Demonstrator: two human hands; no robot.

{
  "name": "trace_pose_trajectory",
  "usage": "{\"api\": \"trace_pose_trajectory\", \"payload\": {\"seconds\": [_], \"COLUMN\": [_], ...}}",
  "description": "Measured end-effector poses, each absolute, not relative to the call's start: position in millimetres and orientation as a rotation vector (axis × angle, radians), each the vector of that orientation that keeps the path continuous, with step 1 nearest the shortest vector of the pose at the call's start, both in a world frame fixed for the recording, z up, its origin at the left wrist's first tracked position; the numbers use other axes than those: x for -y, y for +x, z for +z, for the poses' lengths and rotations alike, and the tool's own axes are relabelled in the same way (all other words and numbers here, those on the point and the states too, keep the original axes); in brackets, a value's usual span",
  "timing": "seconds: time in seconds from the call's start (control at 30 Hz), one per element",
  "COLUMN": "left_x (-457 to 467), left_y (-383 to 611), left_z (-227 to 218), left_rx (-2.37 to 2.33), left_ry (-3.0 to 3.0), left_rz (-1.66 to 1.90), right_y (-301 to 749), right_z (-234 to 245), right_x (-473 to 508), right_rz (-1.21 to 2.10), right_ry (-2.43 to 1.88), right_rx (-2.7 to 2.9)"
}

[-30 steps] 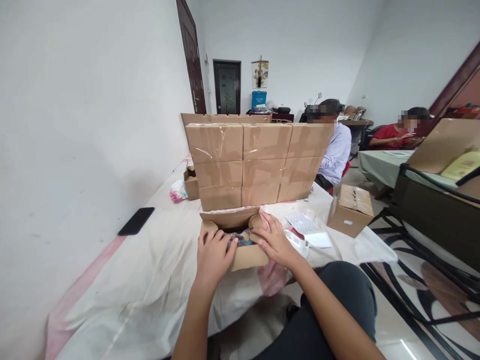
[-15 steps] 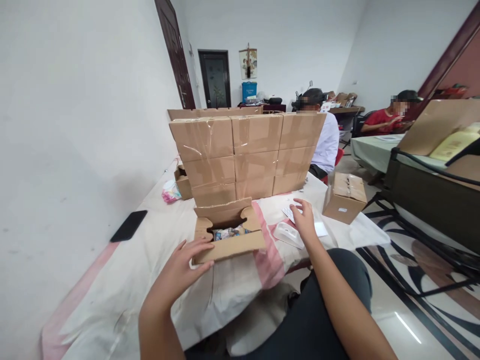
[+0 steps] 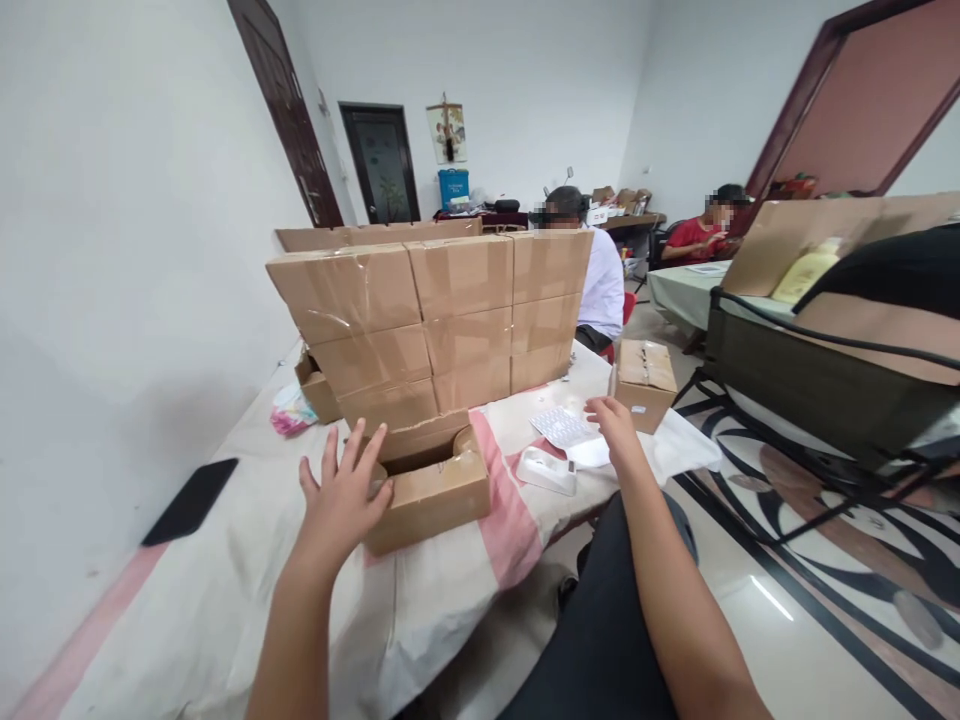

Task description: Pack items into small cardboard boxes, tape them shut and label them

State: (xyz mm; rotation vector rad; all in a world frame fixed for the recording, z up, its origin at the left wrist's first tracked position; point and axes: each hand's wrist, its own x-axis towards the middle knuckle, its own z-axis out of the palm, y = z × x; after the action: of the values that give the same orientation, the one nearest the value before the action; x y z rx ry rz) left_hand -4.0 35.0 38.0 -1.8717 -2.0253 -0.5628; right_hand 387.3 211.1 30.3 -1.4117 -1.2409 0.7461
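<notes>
An open small cardboard box (image 3: 431,493) sits on the cloth-covered table (image 3: 225,590) just in front of me. My left hand (image 3: 345,495) rests against the box's left side with its fingers spread. My right hand (image 3: 613,425) reaches to the right and lies over a sheet of white labels (image 3: 562,427), fingers loosely extended. A white tape dispenser (image 3: 546,470) lies between the box and that hand. What is inside the box is hidden from this angle.
A wall of taped cardboard boxes (image 3: 435,320) stands behind the open box. One sealed box (image 3: 645,380) sits at the table's right end, a black phone (image 3: 189,500) at the left. Two people sit farther back. A dark cart (image 3: 825,370) stands on the right.
My right hand left the box and went right to the label sheet. My left hand slid from the box's top to its left side and spread. The view swung left.
</notes>
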Motion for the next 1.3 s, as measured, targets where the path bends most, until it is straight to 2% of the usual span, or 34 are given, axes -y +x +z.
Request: {"api": "trace_pose_trajectory", "payload": {"seconds": [0.23,0.37,0.57,0.77,0.97,1.17,1.3], "left_x": [-27,-28,-33,-34,-25,-16,-21], "left_y": [-7,4,13,13,54,135,185], "left_z": [38,23,10,8,13,-32,-58], "left_rx": [1.696,1.775,1.717,1.733,1.589,1.215,1.361], "left_ry": [-2.323,-2.293,-2.187,-2.144,-2.117,-2.59,-2.794], "left_rz": [-0.513,-0.574,-0.48,-0.51,-0.601,-0.665,-0.699], "right_y": [417,407,381,372,377,379,373], "right_z": [26,16,4,-2,0,-2,-1], "right_x": [-198,-203,-204,-203,-202,-206,-210], "right_rz": [0.76,0.834,0.748,0.696,0.803,0.918,0.992], "right_ry": [-1.513,-1.48,-1.578,-1.783,-1.81,-1.784,-1.77], "right_rx": [1.608,1.866,2.318,2.235,2.165,2.125,2.097]}}
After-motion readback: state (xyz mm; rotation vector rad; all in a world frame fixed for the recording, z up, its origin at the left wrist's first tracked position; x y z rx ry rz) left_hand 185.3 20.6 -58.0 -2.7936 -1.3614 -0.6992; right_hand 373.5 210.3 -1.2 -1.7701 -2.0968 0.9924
